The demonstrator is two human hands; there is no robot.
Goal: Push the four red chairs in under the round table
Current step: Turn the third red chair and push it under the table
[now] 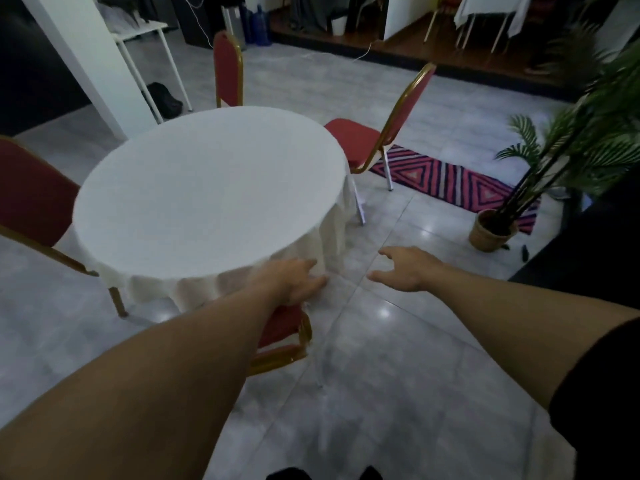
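A round table under a white cloth fills the middle. Four red chairs with gold frames stand around it. The near chair is close under the cloth, mostly hidden by my left arm. The left chair has its back near the table's edge. The far chair stands behind the table, only its back showing. The right chair stands out from the table with its seat in view. My left hand hovers over the near chair's back, fingers spread. My right hand is open above the floor.
A striped pink rug lies right of the table. A potted palm stands at the right. A white pillar and a white side table are at the back left. Grey tiled floor surrounds everything.
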